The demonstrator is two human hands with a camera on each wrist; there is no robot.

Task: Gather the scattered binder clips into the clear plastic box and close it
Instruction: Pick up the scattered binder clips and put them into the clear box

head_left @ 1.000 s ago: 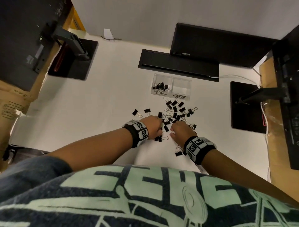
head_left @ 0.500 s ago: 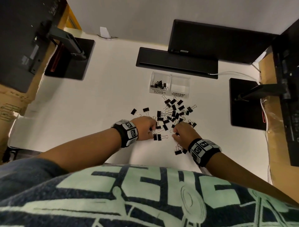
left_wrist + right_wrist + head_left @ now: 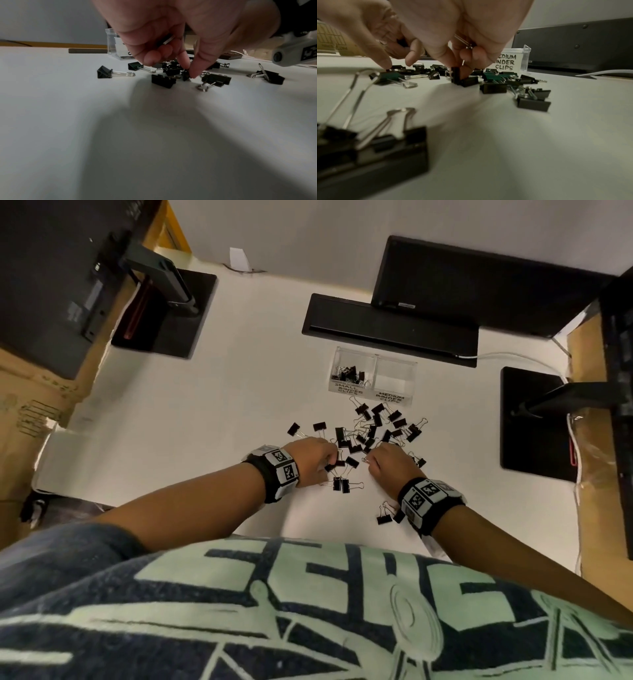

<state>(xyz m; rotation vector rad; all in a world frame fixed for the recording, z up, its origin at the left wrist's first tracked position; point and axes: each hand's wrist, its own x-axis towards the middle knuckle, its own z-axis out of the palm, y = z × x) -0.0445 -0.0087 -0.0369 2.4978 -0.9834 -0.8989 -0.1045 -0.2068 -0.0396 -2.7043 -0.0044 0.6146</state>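
Several black binder clips (image 3: 376, 429) lie scattered on the white table, in front of the clear plastic box (image 3: 409, 371). Its left compartment holds small clips (image 3: 347, 373); the right one looks bare. My left hand (image 3: 325, 460) is at the pile's near left edge. In the left wrist view, that left hand (image 3: 188, 73) pinches a small clip (image 3: 185, 76) between thumb and finger, with another clip (image 3: 167, 39) tucked under its curled fingers. My right hand (image 3: 373, 460) works beside it. From the right wrist view, this right hand (image 3: 458, 71) pinches a black clip (image 3: 455, 77) standing on end, and a silver handle (image 3: 462, 39) shows in its palm.
A black monitor base (image 3: 390, 330) stands just behind the box, and two more stands (image 3: 164, 313) (image 3: 534, 422) flank the table. A white cable (image 3: 513, 357) runs at the back right. Two clips (image 3: 385, 513) lie near my right wrist, close to the table's front edge.
Both hands have stayed at the near edge of the pile, with only small shifts among the clips. The box has not moved.
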